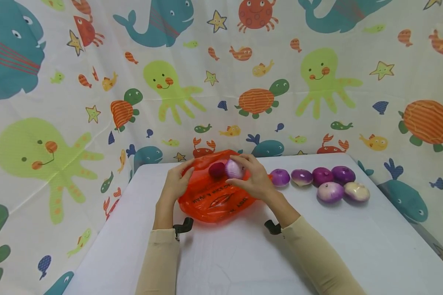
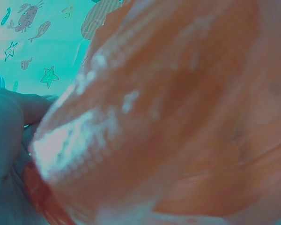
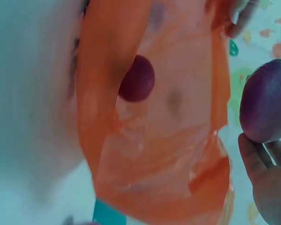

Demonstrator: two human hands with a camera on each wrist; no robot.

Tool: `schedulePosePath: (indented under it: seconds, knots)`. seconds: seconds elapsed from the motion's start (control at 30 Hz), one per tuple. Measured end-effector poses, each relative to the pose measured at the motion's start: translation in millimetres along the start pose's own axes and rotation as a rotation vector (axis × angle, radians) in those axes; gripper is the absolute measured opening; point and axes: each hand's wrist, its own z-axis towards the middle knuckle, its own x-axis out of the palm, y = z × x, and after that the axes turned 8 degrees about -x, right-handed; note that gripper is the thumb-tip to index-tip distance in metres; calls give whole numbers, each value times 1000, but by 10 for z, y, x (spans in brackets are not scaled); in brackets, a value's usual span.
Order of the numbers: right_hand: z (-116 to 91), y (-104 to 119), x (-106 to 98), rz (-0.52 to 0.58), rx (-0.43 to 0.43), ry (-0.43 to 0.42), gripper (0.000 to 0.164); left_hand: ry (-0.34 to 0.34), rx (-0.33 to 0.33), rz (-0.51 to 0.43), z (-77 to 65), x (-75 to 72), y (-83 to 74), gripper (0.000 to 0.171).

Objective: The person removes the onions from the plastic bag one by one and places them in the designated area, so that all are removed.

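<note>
My left hand pinches the left rim of an orange plastic bag with dark printing, its mouth spread open. A dark red onion lies inside the bag and shows through the mouth in the right wrist view too. Between the thumb and fingers of my right hand is a pale purple onion, held over the bag's right side. In the right wrist view this held onion appears apart from the bag. The bag's film fills most of the left wrist view, blurred.
Several purple and whitish onions stand to the right of the bag, among them a purple one nearest it and a pale one farthest right. A white cloth covers the table. Behind hangs a curtain printed with sea animals.
</note>
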Motion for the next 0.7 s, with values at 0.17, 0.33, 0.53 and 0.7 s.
schedulePosePath:
  seconds: [0.17,0.33,0.53,0.7]
  knots:
    - [-80,-63,-174,-35,-19,-24,74,5,-12,1,-4,7,-10,44]
    - [-120,-134,-383,-95,-31,-41,76,5,-13,-6,1,-1,-4,44]
    - [-180,-254,-636,-158,-31,-79,77,5,-13,-9,4,-1,0,44]
    - [-224,-302,-807,-169,-12,-72,75,9,-15,-8,1,-1,-3,44]
